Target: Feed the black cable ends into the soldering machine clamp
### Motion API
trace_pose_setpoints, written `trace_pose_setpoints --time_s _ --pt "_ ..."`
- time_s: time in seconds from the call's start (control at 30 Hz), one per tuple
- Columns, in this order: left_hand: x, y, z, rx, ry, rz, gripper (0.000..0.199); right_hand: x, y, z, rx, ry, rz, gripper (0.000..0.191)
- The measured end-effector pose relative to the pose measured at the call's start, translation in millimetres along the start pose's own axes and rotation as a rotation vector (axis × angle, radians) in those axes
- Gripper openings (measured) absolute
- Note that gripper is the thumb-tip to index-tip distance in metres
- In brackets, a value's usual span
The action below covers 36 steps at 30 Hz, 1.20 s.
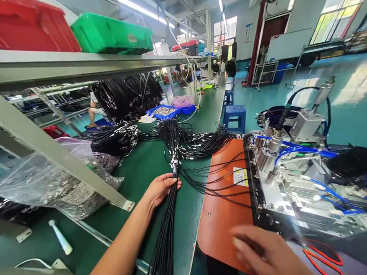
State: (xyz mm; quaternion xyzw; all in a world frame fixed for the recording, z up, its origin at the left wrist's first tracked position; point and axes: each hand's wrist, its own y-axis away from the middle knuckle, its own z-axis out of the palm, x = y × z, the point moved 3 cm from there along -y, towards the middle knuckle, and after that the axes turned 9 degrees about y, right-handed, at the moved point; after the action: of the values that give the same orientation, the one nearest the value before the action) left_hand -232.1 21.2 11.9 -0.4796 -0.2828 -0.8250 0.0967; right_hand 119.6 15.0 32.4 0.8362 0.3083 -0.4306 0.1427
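Note:
My left hand (165, 188) is closed around a bundle of thin black cables (165, 232), just below their white-and-silver ends. The bundle hangs toward me over the green table (144, 164). Blurred by motion, my right hand (262, 252) is above the near edge of an orange-brown board (218, 223); thumb and forefinger look apart, with nothing visible between them. Several loose black cables (220, 186) cross that board toward the machine. More cable bundles lie behind, one at left (120, 139) and one at right (205, 143).
A metal machine (276, 160) with blue air hoses stands at right. Red-handled scissors (325, 262) lie near my right hand. A shelf post (56, 151) slants across the left, beside a clear bag of small metal parts (57, 187). A blue tray (163, 112) sits farther back.

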Motion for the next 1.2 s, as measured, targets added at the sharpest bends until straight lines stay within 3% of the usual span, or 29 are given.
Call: trace_pose_setpoints --time_s 0.03,0.13,0.27,0.4,0.63,0.83,0.93,1.07,1.2 --pt "-0.8 -1.2 0.0 -0.014 0.001 -0.003 0.019 -23.5 -27.1 17.2 -0.114 -0.045 -0.031 0.019" --pt "-0.9 -4.9 -2.0 -0.053 0.014 -0.001 0.018 -58.0 -112.0 60.7 -0.171 -0.170 0.074 0.020" --pt "1.3 -7.3 -10.8 -0.097 0.048 -0.005 0.007 -65.7 -204.1 100.4 -0.148 -0.114 0.139 0.024" --pt "2.0 -8.9 -16.9 -0.137 0.089 -0.021 0.008 -73.9 -254.1 117.5 -0.145 0.012 0.136 0.029" --pt "3.7 -11.7 -18.4 -0.183 0.106 -0.044 0.009 -79.5 -275.1 130.0 -0.119 0.232 0.007 0.031" --pt "10.3 -8.6 -19.4 -0.163 0.036 -0.008 0.008 -75.3 -276.1 119.0 -0.132 0.270 -0.163 0.031" --pt "8.0 -10.6 -15.3 -0.108 -0.016 0.043 0.014 -78.3 -277.5 114.0 -0.165 0.261 -0.214 0.030" --pt "2.2 -16.8 -11.0 0.051 -0.094 0.167 0.029 -91.7 -276.2 117.1 -0.253 0.234 -0.254 0.029" --pt "-1.5 -23.0 -13.7 0.157 -0.136 0.216 0.016 -97.4 -275.8 118.5 -0.304 0.178 -0.223 0.028"
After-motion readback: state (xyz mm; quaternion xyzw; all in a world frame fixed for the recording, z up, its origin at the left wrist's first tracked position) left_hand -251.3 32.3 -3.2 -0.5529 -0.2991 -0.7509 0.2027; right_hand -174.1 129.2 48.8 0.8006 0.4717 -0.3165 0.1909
